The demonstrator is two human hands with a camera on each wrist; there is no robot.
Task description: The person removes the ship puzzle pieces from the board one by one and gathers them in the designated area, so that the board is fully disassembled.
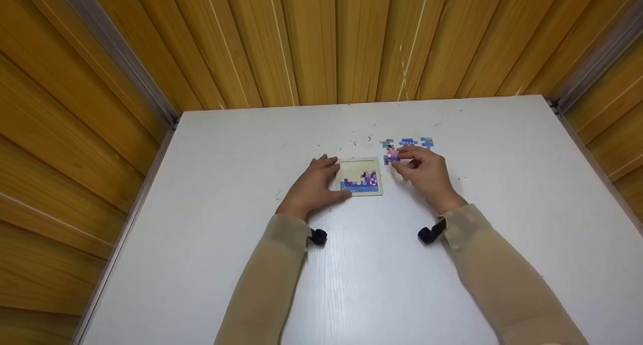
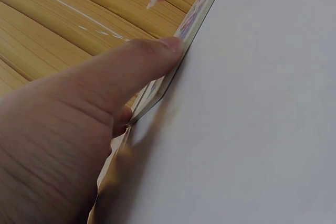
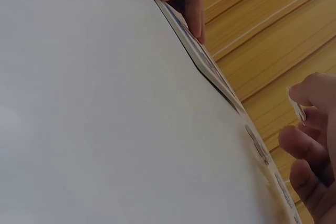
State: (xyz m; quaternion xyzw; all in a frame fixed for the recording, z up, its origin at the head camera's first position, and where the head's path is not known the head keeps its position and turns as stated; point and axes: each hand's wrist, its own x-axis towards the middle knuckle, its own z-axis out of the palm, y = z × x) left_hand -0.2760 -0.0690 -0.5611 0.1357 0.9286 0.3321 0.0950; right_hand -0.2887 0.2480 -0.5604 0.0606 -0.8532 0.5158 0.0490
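Note:
A square puzzle tray (image 1: 380, 184) lies on the white table, its near part filled with blue and purple pieces and its far part showing bare backing. My left hand (image 1: 315, 184) holds the tray at its left side. The left thumb (image 2: 157, 56) presses on the near rim, while the other fingers lie along the left edge. To the right of the tray, my right hand (image 1: 427, 171) pinches a pink and purple jigsaw piece (image 1: 392, 154) between thumb and forefinger. In the right wrist view, this piece (image 3: 297, 107) is seen nearly edge-on, raised above the table.
Beyond the right hand lie several loose jigsaw pieces, among them a blue one (image 1: 427, 142) and a striped one (image 1: 408, 142). Small dark specks dot the table (image 1: 241, 184) behind the tray. Wood-patterned panels (image 1: 311, 43) stand along the back and sides.

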